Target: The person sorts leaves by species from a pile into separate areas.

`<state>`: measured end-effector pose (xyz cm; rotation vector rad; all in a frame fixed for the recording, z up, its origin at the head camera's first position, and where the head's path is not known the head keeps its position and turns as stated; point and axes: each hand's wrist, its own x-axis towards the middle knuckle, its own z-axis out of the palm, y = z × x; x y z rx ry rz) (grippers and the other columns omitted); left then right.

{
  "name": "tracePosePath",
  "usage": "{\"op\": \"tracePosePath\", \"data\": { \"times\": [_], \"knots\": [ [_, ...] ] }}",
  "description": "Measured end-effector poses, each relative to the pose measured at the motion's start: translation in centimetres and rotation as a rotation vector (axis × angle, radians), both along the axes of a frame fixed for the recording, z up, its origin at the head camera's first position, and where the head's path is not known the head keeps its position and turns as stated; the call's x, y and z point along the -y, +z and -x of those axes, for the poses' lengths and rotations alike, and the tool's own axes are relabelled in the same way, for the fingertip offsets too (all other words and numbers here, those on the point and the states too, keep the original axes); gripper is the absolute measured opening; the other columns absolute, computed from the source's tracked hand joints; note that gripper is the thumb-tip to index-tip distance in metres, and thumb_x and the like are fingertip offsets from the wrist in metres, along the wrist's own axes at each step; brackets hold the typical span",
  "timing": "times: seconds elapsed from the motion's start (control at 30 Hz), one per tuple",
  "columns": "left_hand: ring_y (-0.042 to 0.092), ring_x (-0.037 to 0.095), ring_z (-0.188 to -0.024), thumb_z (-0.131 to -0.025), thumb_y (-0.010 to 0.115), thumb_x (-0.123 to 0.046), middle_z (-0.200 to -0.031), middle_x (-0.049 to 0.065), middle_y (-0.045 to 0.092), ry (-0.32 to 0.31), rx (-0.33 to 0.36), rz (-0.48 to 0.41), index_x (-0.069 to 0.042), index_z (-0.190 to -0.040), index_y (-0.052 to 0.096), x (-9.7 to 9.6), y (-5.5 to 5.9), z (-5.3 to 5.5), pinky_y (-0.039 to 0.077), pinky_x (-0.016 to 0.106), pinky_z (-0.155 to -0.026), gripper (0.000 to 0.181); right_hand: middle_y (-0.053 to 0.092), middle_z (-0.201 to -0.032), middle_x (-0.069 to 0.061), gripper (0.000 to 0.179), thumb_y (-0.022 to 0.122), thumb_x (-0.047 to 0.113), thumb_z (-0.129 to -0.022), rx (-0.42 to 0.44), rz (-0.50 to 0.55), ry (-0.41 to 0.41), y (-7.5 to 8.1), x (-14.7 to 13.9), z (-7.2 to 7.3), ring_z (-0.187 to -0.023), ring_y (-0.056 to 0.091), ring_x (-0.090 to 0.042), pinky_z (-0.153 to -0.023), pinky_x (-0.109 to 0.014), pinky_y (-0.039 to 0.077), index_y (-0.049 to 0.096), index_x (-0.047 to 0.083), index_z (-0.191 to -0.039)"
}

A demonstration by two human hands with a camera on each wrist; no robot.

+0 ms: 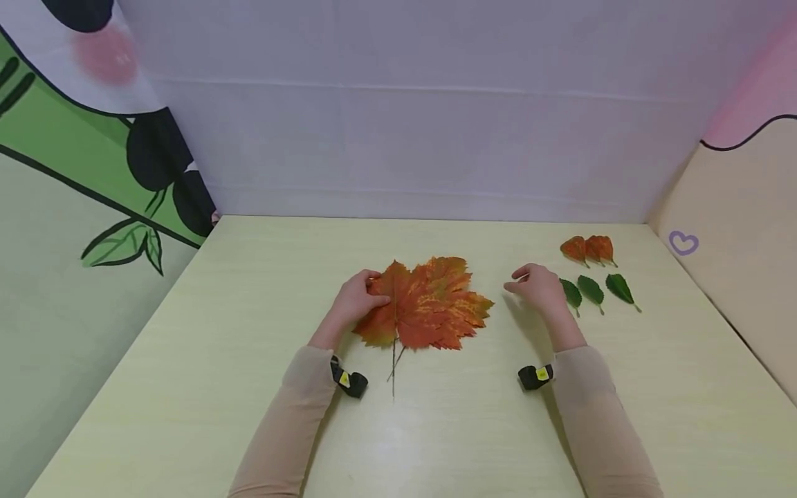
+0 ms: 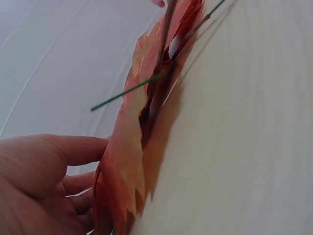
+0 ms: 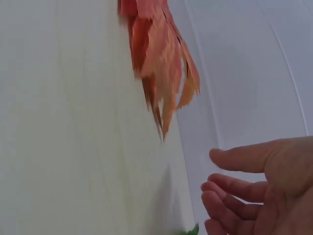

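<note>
Large orange-red autumn leaves [image 1: 445, 304] lie overlapped on the table, thin stems pointing toward me. My left hand [image 1: 359, 299] pinches the leftmost large leaf [image 1: 381, 324] by its left edge, thumb on top; the left wrist view shows the fingers [image 2: 80, 203] partly hidden behind it. To the right of the pile, my right hand [image 1: 539, 287] hovers over the table with nothing in it, fingers loosely bent and thumb apart from them. Just beyond that hand are green leaves [image 1: 590, 290], one partly covered by it. In the right wrist view the large leaves [image 3: 159, 58] stand apart from the fingertips [image 3: 210, 200].
Small orange-brown leaves [image 1: 600, 250] lie in a row behind the green ones on the pale table [image 1: 205, 387]. A light cloth wall [image 1: 405, 152] rises at the back edge. Printed panels flank both sides, and each wrist wears a small black camera.
</note>
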<state>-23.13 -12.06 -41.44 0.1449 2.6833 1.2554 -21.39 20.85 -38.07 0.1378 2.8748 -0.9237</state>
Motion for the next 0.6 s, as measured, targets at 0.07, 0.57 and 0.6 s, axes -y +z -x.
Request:
{"op": "tracePosePath", "data": {
  "times": [0.07,0.57,0.6],
  "knots": [
    [0.05,0.028,-0.107,-0.081,0.068,-0.021,-0.121,0.016,0.052,0.011,-0.005,0.004,-0.006,-0.13,0.045,0.0,0.1,-0.1,0.041,0.04,-0.093,0.056,0.057,-0.113,-0.023,0.043,0.056,0.031,-0.088,0.002,0.048,0.041,-0.2,1.4,0.0,-0.097,0.055,-0.034,-0.078,-0.041,0.045,0.054,-0.003,-0.115],
    [0.048,0.023,-0.088,-0.08,0.069,-0.019,-0.101,0.011,0.054,0.063,-0.028,-0.02,-0.009,-0.127,0.049,-0.3,0.5,-0.5,0.043,0.033,-0.077,0.052,0.057,-0.112,-0.018,0.052,0.057,0.043,-0.086,0.066,0.222,0.031,-0.9,6.0,0.4,-0.094,0.053,-0.028,-0.075,-0.034,0.044,0.056,0.0,-0.114],
    [0.048,0.023,-0.088,-0.08,0.069,-0.019,-0.1,0.011,0.053,0.061,-0.032,-0.024,-0.009,-0.127,0.049,-0.4,0.6,-0.5,0.043,0.033,-0.077,0.051,0.057,-0.111,-0.018,0.053,0.057,0.044,-0.085,0.06,0.232,0.02,-0.8,6.2,0.5,-0.094,0.053,-0.028,-0.076,-0.035,0.044,0.056,0.0,-0.115]
  ]
}}
